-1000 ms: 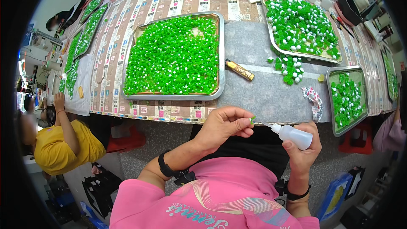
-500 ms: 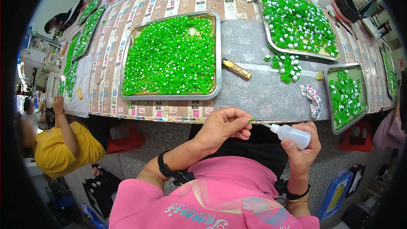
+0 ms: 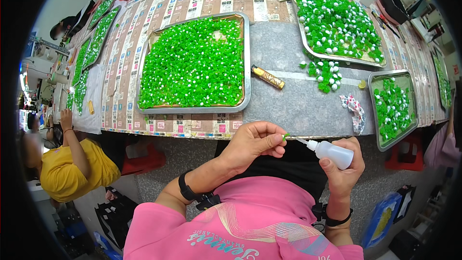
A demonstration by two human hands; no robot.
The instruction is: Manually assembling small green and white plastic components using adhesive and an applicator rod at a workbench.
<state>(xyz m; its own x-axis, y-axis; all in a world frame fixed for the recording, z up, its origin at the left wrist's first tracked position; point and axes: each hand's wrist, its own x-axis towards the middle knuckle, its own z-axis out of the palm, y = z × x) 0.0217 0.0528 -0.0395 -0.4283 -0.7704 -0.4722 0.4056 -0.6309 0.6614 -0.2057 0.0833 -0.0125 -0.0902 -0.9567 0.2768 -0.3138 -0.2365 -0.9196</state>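
Observation:
My left hand [image 3: 257, 145] pinches a small green plastic piece [image 3: 285, 136] between thumb and fingertips, just off the table's front edge. In my right hand [image 3: 347, 166] lies a white squeeze bottle [image 3: 334, 154] with a thin nozzle, tilted so that its tip points left at the green piece. Whether the tip touches the piece is too small to tell. Beyond my hands, a loose pile of green pieces with white balls [image 3: 327, 74] rests on a grey mat [image 3: 274, 110]. A floral cloth scrap [image 3: 353, 114] lies close to the mat's front edge.
A large metal tray [image 3: 247, 67] of green-and-white pieces stands left of the mat. Another tray [image 3: 346, 60] sits at the back right, and a smaller one [image 3: 381, 147] overhangs the front edge. A yellow-and-black lighter [image 3: 268, 77] lies between. At left sits a person in yellow [image 3: 77, 168].
The green piece has turned slightly in my left fingertips. My hands and the bottle stay almost in place.

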